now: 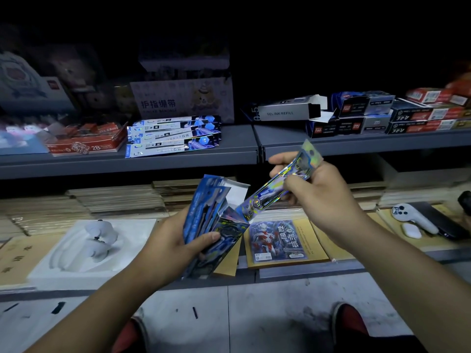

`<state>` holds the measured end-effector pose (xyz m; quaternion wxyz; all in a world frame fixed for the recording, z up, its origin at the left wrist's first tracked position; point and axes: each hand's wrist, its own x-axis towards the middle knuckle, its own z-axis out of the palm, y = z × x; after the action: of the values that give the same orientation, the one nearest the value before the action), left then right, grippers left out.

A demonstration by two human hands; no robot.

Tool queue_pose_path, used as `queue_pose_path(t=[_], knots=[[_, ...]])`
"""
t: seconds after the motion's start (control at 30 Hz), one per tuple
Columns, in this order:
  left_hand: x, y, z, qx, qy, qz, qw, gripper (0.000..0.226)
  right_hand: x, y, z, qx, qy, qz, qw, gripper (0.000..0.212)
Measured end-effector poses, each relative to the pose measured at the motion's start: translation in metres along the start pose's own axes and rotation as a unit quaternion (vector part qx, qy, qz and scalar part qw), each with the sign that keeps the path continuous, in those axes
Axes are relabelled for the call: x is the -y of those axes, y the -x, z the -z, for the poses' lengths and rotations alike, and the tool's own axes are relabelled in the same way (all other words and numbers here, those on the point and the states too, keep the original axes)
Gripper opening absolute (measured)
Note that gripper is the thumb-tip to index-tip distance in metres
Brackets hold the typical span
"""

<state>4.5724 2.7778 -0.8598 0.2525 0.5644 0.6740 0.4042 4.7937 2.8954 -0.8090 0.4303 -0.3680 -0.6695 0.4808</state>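
The open blue carton is gripped in the left hand, fingers curled round its lower half. The mouth is tilted towards the right hand, presumably so the holographic packet passes freely. The packet is pinched near its upper end by the right hand. Its lower tip lies at the carton mouth.

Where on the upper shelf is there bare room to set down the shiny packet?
Bare shelf lies between the stack of packets and the gel ink refill box, the widest free patch for the packet in the right hand. The left end around the red 2B box and the right end with stacked pen boxes are crowded.
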Motion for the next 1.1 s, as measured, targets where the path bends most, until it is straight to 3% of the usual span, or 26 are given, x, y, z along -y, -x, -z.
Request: queue_pose_path(t=[0.13,0.27,0.33,0.43,0.53,0.8,0.9,1.1], knots=[[-0.001,0.0,0.0,-0.006,-0.019,-0.005,1.0,0.021,-0.004,0.004,-0.006,0.054,0.047,-0.002,0.997,0.04],[0.001,0.002,-0.002,-0.005,-0.063,-0.027,0.998,0.021,-0.011,0.014,-0.019,0.143,0.165,-0.02,0.976,0.037],[-0.001,0.002,-0.002,-0.001,-0.068,-0.033,0.997,0.023,-0.01,0.015,-0.023,0.114,0.177,-0.003,0.978,0.031],[-0.003,0.002,-0.001,-0.003,-0.057,-0.031,0.998,0.024,-0.006,0.013,-0.022,0.009,0.087,0.035,0.996,0.013],[-0.003,0.002,0.001,-0.004,-0.062,-0.03,0.998,0.023,-0.01,0.012,-0.021,-0.026,0.068,0.044,0.996,0.02],[0.004,0.003,0.0,0.013,-0.136,-0.092,0.986,0.032,-0.016,0.025,-0.037,0.099,0.263,0.007,0.96,0.009],[0.009,0.002,-0.002,0.011,-0.144,-0.096,0.985,0.032,-0.01,0.026,-0.037,0.159,0.241,-0.056,0.956,0.004],[0.013,0.0,-0.002,0.006,-0.145,-0.094,0.985,0.031,0.003,0.032,-0.033,0.245,0.21,-0.115,0.94,0.025]])
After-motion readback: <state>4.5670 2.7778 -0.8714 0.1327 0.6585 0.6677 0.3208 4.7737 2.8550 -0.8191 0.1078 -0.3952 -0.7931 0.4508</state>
